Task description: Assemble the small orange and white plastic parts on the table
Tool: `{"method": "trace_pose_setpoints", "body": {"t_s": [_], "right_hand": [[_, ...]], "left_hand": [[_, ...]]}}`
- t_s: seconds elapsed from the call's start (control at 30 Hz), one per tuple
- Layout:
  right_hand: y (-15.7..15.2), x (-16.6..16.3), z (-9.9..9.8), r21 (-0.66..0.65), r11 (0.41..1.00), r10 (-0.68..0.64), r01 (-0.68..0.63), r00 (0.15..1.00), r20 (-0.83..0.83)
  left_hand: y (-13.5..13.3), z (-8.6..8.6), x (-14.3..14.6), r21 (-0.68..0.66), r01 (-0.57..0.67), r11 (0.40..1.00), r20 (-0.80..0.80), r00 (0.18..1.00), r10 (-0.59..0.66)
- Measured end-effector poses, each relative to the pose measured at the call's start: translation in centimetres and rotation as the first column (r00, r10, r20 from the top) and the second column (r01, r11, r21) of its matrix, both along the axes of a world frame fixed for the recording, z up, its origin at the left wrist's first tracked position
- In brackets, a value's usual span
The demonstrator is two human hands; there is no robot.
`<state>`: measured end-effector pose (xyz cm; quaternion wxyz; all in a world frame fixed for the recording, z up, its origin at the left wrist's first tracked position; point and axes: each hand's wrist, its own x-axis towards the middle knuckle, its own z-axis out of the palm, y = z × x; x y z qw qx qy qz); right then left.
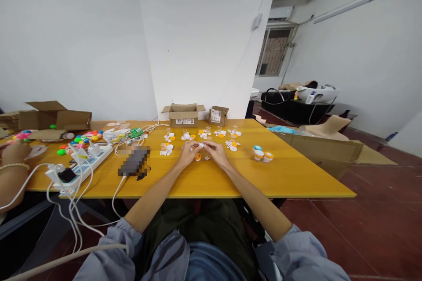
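My left hand (187, 153) and my right hand (215, 153) meet over the middle of the table, fingers closed on a small white plastic part (201, 145) between them. Its exact kind is too small to make out. Just under my left fingers stands an orange-topped piece (198, 156) on the wood. A small white piece (207, 158) lies near my right fingers. Around my hands are small heaps of white and orange plastic parts (233, 145) with clear cups. To the right sit several closed round jars with white, orange and teal lids (259, 154).
Two cardboard boxes (183, 118) stand at the table's back. To the left lie a power strip (86, 167) with white cables, a blurred-out dark device (134, 161) and coloured balls (81, 139). Another person's arm (13, 162) rests at far left.
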<state>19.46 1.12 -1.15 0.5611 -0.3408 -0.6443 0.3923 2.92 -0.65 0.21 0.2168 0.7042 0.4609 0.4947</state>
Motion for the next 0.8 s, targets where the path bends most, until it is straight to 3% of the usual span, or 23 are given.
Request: {"method": "trace_pose_setpoints", "body": {"t_s": [0.37, 0.57, 0.8], "right_hand": [[-0.32, 0.00, 0.17, -0.047, 0.996, 0.075, -0.072, 0.996, 0.050], [-0.66, 0.06, 0.66, 0.077, 0.997, 0.002, -0.016, 0.984, 0.177], [-0.25, -0.22, -0.06, 0.094, 0.995, -0.069, 0.042, 0.952, 0.299]], "left_hand": [[-0.12, 0.19, 0.19, 0.049, 0.076, 0.996, 0.105, 0.991, -0.081], [-0.35, 0.34, 0.16, 0.069, 0.113, 0.991, 0.077, 0.990, -0.118], [-0.58, 0.66, 0.22, 0.049, 0.148, 0.988, 0.093, 0.984, -0.152]]}}
